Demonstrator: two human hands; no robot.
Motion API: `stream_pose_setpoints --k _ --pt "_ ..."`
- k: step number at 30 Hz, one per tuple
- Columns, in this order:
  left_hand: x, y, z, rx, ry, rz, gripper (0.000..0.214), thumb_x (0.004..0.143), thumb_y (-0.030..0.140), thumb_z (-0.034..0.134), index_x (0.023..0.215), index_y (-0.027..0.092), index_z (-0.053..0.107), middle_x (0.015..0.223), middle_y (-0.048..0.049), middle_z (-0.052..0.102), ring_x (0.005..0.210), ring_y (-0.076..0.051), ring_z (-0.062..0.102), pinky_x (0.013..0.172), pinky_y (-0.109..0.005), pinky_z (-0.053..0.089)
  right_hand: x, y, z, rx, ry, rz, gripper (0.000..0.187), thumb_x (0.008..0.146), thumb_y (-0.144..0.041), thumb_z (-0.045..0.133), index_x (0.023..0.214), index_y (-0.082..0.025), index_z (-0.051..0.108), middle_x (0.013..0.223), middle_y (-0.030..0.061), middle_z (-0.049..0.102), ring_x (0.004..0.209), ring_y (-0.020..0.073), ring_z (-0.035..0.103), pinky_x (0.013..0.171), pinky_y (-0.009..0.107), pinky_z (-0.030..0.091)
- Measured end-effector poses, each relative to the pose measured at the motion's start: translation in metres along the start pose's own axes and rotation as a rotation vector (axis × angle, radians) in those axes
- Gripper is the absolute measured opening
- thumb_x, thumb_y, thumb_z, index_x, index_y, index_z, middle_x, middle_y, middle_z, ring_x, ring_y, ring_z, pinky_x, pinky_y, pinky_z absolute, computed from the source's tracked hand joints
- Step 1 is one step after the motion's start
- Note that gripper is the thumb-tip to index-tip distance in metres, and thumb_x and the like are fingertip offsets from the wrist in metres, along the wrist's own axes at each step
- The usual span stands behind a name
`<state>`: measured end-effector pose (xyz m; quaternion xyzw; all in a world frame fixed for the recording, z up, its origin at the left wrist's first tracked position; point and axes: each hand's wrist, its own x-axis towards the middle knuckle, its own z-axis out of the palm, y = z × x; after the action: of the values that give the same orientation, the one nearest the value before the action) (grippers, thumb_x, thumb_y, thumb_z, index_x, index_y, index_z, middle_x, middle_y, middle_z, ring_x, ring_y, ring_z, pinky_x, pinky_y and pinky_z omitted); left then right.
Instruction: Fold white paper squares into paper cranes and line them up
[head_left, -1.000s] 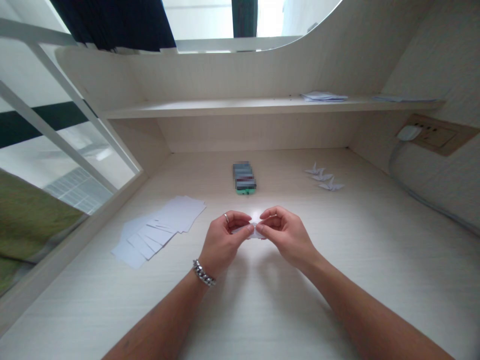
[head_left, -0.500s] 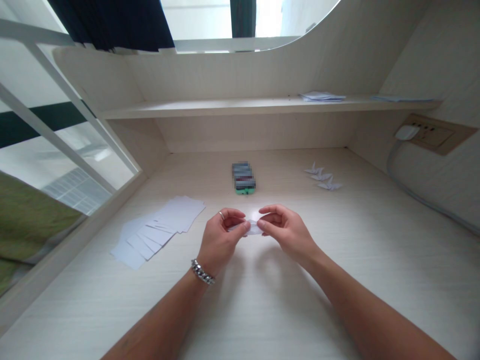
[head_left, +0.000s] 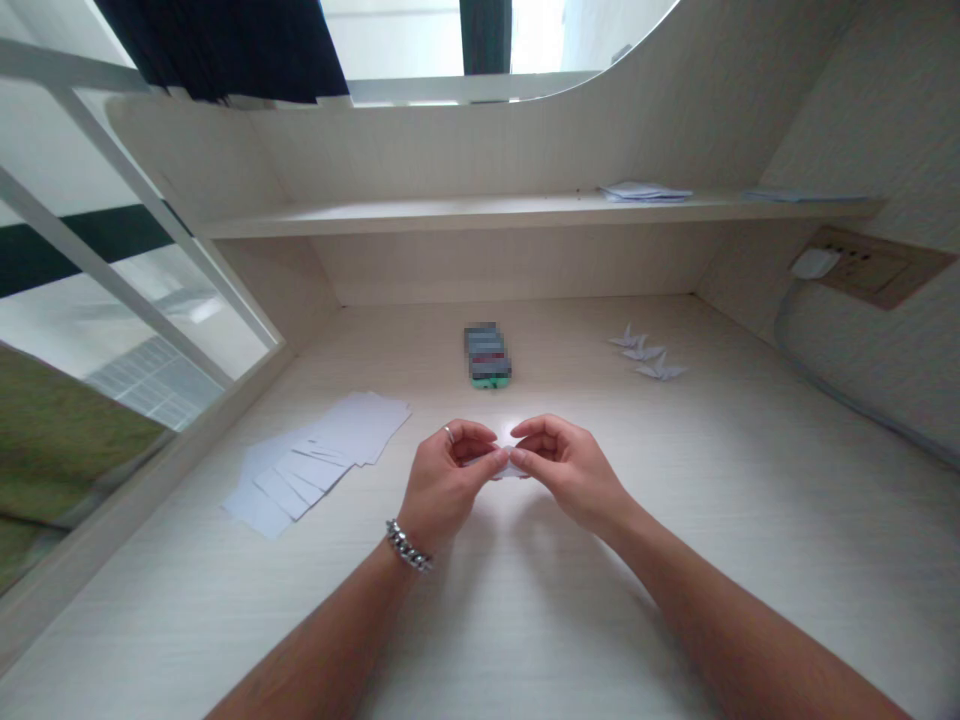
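A small piece of folded white paper (head_left: 511, 469) is pinched between my two hands, above the pale desk. My left hand (head_left: 456, 474), with a ring and a chain bracelet, grips its left side between thumb and fingers. On the other side my right hand (head_left: 571, 466) has its thumb on the paper and its fingers curled behind. The thumb tips nearly meet over the middle. Most of the paper is hidden by the fingers, so its exact shape cannot be made out.
Loose white paper sheets (head_left: 322, 455) lie fanned out at the left. Folded paper cranes (head_left: 645, 352) stand at the back right. A pixelated object with a green end (head_left: 489, 380) lies behind my hands. A shelf (head_left: 450, 215) carries more paper; a plug (head_left: 816, 264) sits in the wall socket.
My thumbs have come closer together over the folded paper. The left hand has shifted slightly right, the paper slightly lower, and less of it shows between the hands.
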<state>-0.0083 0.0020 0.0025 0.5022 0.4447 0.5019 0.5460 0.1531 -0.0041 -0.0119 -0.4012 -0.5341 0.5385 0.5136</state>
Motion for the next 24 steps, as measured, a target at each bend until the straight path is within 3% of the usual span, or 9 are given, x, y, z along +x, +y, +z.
stream_pose_setpoints --k 5,12,24 --pt "0.0011 0.0026 -0.0029 -0.050 -0.033 -0.062 0.028 0.070 0.021 0.074 0.094 0.011 0.063 0.074 -0.0052 0.071 0.067 -0.014 0.066 0.062 -0.026 0.055 0.0010 0.0032 -0.0022 0.008 0.011 -0.015 0.022 0.075 -0.025 0.070 0.091 -0.015 0.059 0.070 0.0010 0.063 0.066 0.0152 0.058 0.062 0.030 0.046" --pt "0.0020 -0.0045 -0.0052 0.044 -0.093 -0.013 0.029 0.068 0.022 0.077 0.091 0.012 0.064 0.075 -0.0036 0.070 0.070 -0.013 0.066 0.066 -0.024 0.054 0.0008 0.0016 -0.0033 -0.014 0.016 -0.006 0.020 0.075 -0.023 0.069 0.091 -0.016 0.059 0.074 0.0021 0.064 0.070 0.0160 0.060 0.064 0.030 0.046" --pt "0.0007 -0.0023 -0.0033 0.142 -0.072 0.013 0.023 0.066 0.019 0.077 0.084 0.013 0.064 0.077 -0.0030 0.069 0.070 -0.013 0.065 0.067 -0.025 0.053 0.0000 0.0024 -0.0032 -0.011 -0.027 0.011 0.020 0.076 -0.021 0.067 0.093 -0.017 0.058 0.072 0.0021 0.066 0.068 0.0162 0.060 0.063 0.030 0.045"
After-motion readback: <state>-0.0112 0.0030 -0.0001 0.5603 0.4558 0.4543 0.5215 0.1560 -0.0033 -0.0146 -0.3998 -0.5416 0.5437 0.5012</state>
